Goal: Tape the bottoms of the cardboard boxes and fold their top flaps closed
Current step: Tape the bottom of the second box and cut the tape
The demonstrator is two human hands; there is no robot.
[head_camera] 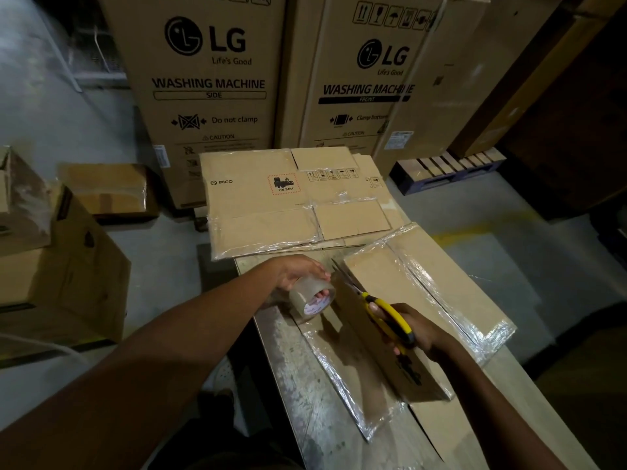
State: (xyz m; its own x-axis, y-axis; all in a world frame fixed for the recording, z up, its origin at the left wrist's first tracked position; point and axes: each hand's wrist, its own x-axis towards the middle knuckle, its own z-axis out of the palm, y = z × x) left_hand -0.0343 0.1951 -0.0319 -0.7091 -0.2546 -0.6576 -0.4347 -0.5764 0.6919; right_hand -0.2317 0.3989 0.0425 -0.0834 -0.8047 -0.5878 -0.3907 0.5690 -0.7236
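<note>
A cardboard box (400,293) lies on the metal table (288,378) in front of me, its flaps spread out and edged with shiny clear tape. My left hand (298,271) grips a roll of clear packing tape (311,297) just left of the box's near corner. My right hand (412,329) holds yellow-handled scissors (390,315), whose blades point up and left toward the roll along the box's edge. Behind, a stack of flattened PICO boxes (268,205) rests at the table's far end.
Two tall LG washing machine cartons (210,79) stand behind the table. Assembled cardboard boxes (64,266) sit on the floor to the left, and a smaller one (105,191) lies farther back. A dark pallet (448,171) lies at right.
</note>
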